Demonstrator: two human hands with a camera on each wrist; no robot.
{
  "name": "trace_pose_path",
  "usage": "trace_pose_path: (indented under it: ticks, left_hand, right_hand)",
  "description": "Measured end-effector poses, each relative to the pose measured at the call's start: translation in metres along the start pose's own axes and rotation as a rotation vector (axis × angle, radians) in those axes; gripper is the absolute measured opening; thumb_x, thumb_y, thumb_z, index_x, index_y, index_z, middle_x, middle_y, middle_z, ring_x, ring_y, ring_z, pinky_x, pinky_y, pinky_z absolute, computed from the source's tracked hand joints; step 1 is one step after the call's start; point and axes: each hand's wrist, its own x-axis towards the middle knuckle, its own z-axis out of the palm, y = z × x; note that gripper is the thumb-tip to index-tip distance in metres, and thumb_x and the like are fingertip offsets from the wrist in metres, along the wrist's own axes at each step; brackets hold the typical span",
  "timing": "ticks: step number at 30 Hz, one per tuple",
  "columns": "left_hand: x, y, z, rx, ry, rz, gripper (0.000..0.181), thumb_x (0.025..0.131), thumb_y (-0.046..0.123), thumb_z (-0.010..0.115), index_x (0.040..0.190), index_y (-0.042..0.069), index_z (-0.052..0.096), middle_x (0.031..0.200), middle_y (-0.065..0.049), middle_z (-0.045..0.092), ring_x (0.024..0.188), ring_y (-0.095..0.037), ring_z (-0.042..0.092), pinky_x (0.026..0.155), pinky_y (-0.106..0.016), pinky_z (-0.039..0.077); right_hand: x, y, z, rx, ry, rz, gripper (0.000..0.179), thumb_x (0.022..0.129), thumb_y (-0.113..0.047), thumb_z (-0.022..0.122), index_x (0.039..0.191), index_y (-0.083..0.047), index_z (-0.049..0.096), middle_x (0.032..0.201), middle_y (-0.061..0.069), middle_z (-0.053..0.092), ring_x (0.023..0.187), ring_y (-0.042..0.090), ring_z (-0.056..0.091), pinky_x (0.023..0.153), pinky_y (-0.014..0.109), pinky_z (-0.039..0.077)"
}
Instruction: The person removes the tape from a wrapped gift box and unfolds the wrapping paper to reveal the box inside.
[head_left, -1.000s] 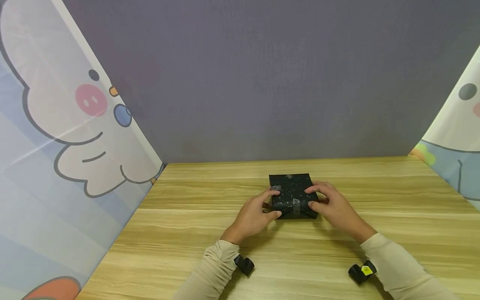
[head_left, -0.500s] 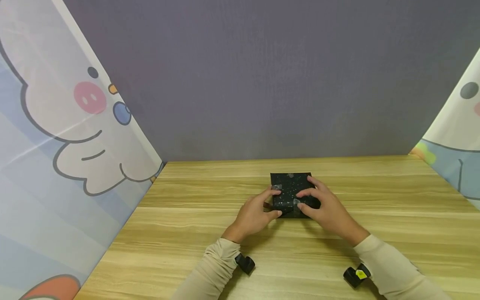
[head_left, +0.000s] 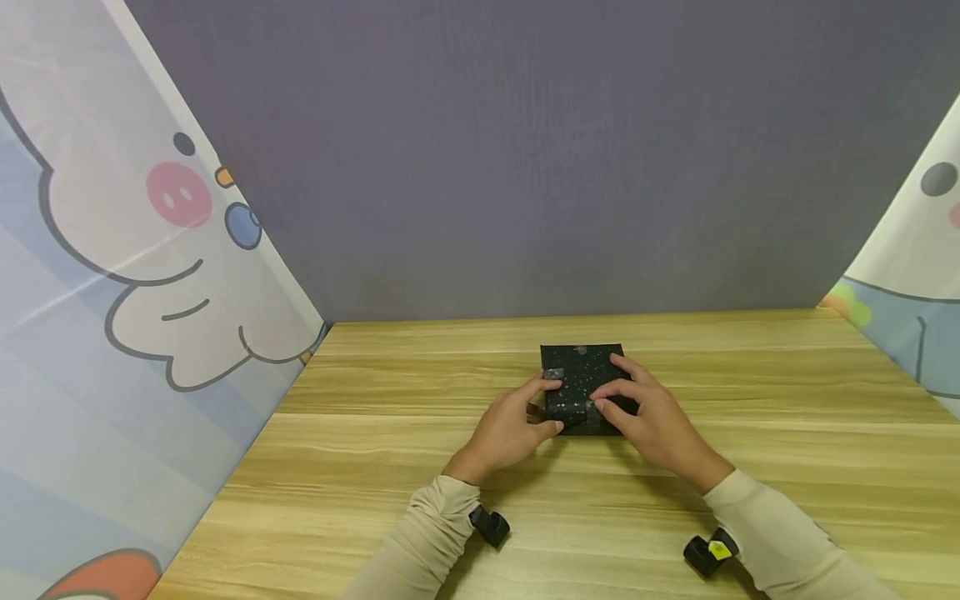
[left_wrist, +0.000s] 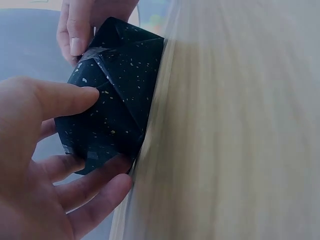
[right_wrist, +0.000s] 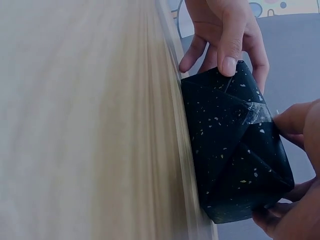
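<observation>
A small box wrapped in black speckled paper (head_left: 581, 367) sits on the wooden table. My left hand (head_left: 510, 429) holds its left side, thumb on the folded front face and fingers around the side, as the left wrist view shows. At the top front edge, the thumb and index finger of my right hand (head_left: 660, 425) come together at the upper end of a clear tape strip (right_wrist: 258, 113). Other right fingers rest on the box's top and right side. The folded end of the wrapped box (right_wrist: 225, 150) shows triangular flaps. Another tape piece (head_left: 553, 374) lies near the left edge.
The wooden tabletop (head_left: 375, 467) extends around the box. A dark grey panel (head_left: 525, 167) stands along the back, with cartoon-printed sheets (head_left: 150, 250) at both sides. Black wrist cameras (head_left: 490, 528) are strapped to both wrists.
My right hand has moved left from the box's right side onto its top front edge, where thumb and index finger close in on the tape. The left hand keeps its hold.
</observation>
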Motion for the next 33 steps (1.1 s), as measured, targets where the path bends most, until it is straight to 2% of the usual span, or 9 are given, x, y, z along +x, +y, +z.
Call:
trace_pose_path:
  ticks: [9,16,24,33]
  left_hand:
    - [-0.001,0.001,0.000,0.085,0.012,-0.015,0.058,0.090,0.028,0.077,0.144,0.031,0.055,0.157,-0.002,0.040,0.095,-0.003,0.067,0.081,-0.029,0.052]
    - [0.000,0.000,-0.001,0.133,0.012,-0.009,0.058,0.091,0.031,0.076,0.145,0.032,0.054,0.157,-0.004,0.040,0.096,-0.004,0.067,0.079,-0.029,0.052]
    - [0.001,-0.002,-0.003,0.166,0.024,-0.017,0.058,0.090,0.034,0.076,0.144,0.036,0.054,0.155,0.002,0.043,0.100,-0.007,0.067,0.079,-0.030,0.052]
    - [0.002,-0.002,-0.001,0.175,0.035,-0.010,0.059,0.089,0.035,0.077,0.144,0.035,0.055,0.148,0.006,0.051,0.098,-0.005,0.067,0.081,-0.033,0.052]
  right_hand:
    - [-0.001,0.000,-0.004,0.014,-0.041,-0.014,0.008,0.100,-0.017,0.064,0.103,-0.017,0.072,0.155,0.025,0.035,0.144,0.050,0.025,0.099,0.069,0.037]
    - [-0.001,0.000,-0.008,0.008,-0.061,-0.027,0.008,0.100,-0.016,0.064,0.101,-0.018,0.072,0.155,0.025,0.035,0.145,0.048,0.021,0.097,0.069,0.040]
    - [0.002,-0.003,-0.008,-0.003,-0.056,-0.068,0.008,0.099,-0.015,0.065,0.097,-0.018,0.072,0.154,0.026,0.036,0.145,0.049,0.022,0.097,0.066,0.041]
    - [0.002,-0.008,-0.013,0.013,-0.088,-0.083,0.009,0.098,-0.012,0.067,0.091,-0.017,0.071,0.153,0.023,0.040,0.143,0.054,0.023,0.104,0.070,0.030]
